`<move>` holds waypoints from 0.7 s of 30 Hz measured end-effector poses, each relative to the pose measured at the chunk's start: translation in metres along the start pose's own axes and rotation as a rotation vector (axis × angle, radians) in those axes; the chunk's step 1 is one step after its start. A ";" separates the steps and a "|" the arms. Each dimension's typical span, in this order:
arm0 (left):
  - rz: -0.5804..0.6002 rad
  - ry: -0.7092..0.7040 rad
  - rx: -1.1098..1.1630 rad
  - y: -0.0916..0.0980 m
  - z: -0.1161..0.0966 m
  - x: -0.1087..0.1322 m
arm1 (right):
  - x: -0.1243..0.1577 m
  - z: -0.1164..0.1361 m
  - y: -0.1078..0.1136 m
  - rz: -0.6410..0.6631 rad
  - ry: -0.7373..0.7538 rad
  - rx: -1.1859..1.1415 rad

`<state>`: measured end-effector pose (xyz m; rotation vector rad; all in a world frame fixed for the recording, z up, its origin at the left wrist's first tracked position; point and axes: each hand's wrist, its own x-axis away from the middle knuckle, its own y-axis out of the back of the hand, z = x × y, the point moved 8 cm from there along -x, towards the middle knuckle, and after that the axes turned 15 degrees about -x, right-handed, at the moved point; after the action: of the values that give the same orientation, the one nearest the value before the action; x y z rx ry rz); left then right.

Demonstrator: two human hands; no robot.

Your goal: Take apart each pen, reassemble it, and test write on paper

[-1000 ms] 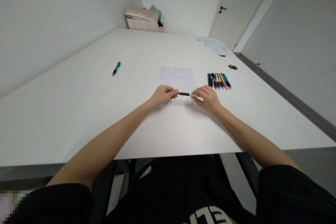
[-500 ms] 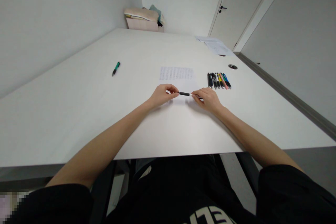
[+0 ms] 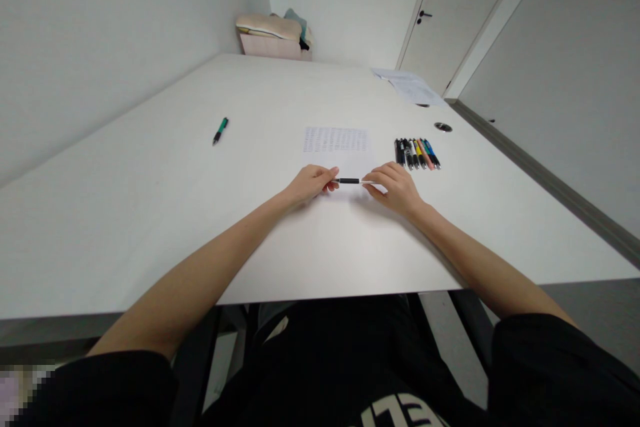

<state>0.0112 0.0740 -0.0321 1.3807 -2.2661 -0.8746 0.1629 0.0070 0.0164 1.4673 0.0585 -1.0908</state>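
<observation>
A pen (image 3: pixel 349 181) with a black grip section and a whitish rear part is held level, just above the lower part of a sheet of paper (image 3: pixel 357 161). At its left end, my left hand (image 3: pixel 310 183) pinches the silvery tip between thumb and fingers. My right hand (image 3: pixel 398 188) has closed its fingers around the pale part at the right end. The black section shows between both hands; whether the two parts are joined there I cannot tell. Handwritten or printed lines fill the top half of the paper.
Several pens (image 3: pixel 417 154) of different colours lie side by side to the right of the paper. A green and black pen (image 3: pixel 221 131) lies apart on the left of the white table (image 3: pixel 150 213). More papers (image 3: pixel 413 87) and a round cable hole (image 3: pixel 443 127) are at the far right.
My left hand has turned, its thumb now on top of the pen's tip. The black section has shifted slightly left, and more of the pale part shows by my right fingers.
</observation>
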 end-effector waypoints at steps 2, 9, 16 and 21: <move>0.015 -0.011 0.005 -0.002 -0.001 0.000 | 0.000 0.000 0.000 -0.007 0.006 0.022; 0.003 -0.030 0.032 0.000 -0.003 0.000 | 0.001 0.000 -0.001 -0.001 0.005 0.031; -0.035 -0.042 -0.010 0.004 -0.002 0.000 | 0.001 -0.001 -0.003 0.009 -0.026 0.024; -0.071 -0.059 -0.053 0.008 -0.007 0.003 | 0.001 -0.003 -0.004 0.016 -0.044 0.035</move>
<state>0.0085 0.0718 -0.0215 1.4376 -2.2318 -1.0042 0.1631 0.0097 0.0122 1.4726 -0.0029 -1.1157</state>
